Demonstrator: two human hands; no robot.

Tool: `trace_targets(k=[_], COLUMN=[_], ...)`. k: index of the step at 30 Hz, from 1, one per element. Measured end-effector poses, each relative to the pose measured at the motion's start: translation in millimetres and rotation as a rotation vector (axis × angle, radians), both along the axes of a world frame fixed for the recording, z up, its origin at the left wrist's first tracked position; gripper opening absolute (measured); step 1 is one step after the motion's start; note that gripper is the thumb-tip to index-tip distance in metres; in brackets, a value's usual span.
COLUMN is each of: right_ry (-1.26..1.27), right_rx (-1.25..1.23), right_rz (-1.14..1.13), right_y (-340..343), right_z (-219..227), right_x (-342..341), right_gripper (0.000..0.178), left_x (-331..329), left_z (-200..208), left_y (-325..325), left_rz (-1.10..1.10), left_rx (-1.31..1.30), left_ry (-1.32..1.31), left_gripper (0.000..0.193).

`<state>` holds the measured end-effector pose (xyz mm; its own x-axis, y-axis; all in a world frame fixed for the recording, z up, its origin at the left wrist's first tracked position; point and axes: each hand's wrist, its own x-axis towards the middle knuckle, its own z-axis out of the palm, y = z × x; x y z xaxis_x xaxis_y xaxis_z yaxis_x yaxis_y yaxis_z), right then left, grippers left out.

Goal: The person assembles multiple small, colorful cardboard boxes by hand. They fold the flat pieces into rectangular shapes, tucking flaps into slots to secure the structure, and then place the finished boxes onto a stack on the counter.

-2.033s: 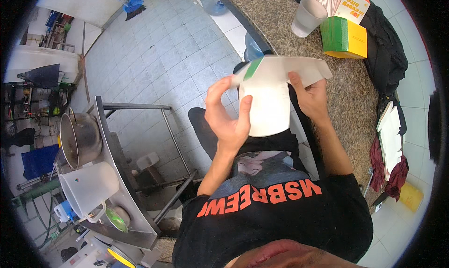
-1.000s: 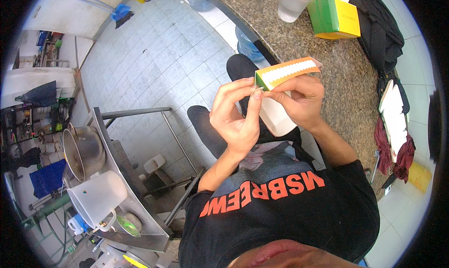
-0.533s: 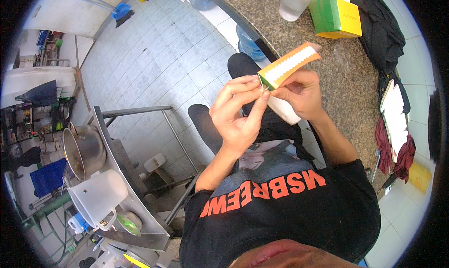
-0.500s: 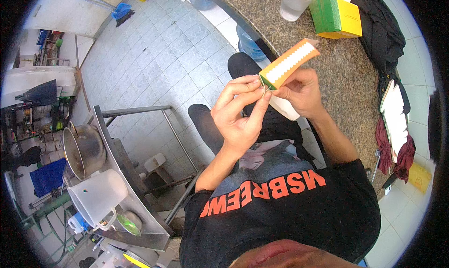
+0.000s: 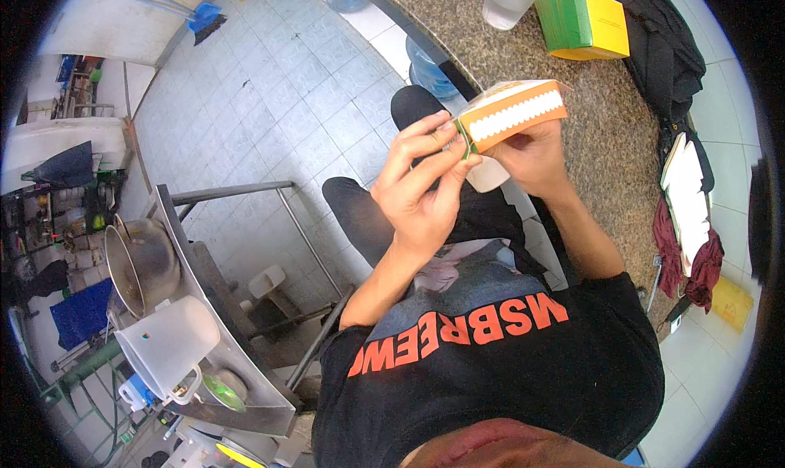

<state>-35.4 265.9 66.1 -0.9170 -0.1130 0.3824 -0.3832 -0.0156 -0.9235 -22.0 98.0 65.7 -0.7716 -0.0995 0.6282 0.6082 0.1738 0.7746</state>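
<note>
A small orange cardboard box [image 5: 515, 126] with a white zigzag-edged strip is held up in front of me, over the counter's edge. My left hand [image 5: 419, 182] pinches its green end between thumb and fingertips. From below and to the right, my right hand [image 5: 537, 164] grips the box; some of its fingers are hidden behind the card. Beneath the box a white rounded piece [image 5: 489, 174] shows, and I cannot tell whether it belongs to the box. On the counter stands a bundle of green and yellow cartons [image 5: 601, 26], close to a translucent cup [image 5: 511, 2].
The speckled stone counter [image 5: 601, 125] runs along my right, with dark cloth [image 5: 666, 51] at its far side. To my left, a metal table [image 5: 237, 317] carries a large pot [image 5: 147, 264] and a white pitcher [image 5: 168, 337]. A blue water jug [image 5: 431, 67] stands below the counter.
The orange box has turned in my hands, so its right end sits lower and another face shows along its top. My right hand has shifted underneath it. Both hands keep their hold.
</note>
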Motion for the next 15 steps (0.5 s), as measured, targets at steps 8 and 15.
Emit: trace_targets(k=[8,15], right_ry=[0.051,-0.075], right_rx=[0.149,-0.073], right_rz=[-0.046,-0.038], right_y=[9.8,6.4], right_z=[8.0,12.6], right_x=[-5.3,-2.6], right_gripper=[0.020,0.014], left_x=[1.0,-14.7], left_z=[-0.3,2.6], left_y=[13.1,18.8], left_rz=[0.110,0.141], left_rx=[-0.067,-0.050], left_ry=[0.096,0.195], left_gripper=[0.033,0.035])
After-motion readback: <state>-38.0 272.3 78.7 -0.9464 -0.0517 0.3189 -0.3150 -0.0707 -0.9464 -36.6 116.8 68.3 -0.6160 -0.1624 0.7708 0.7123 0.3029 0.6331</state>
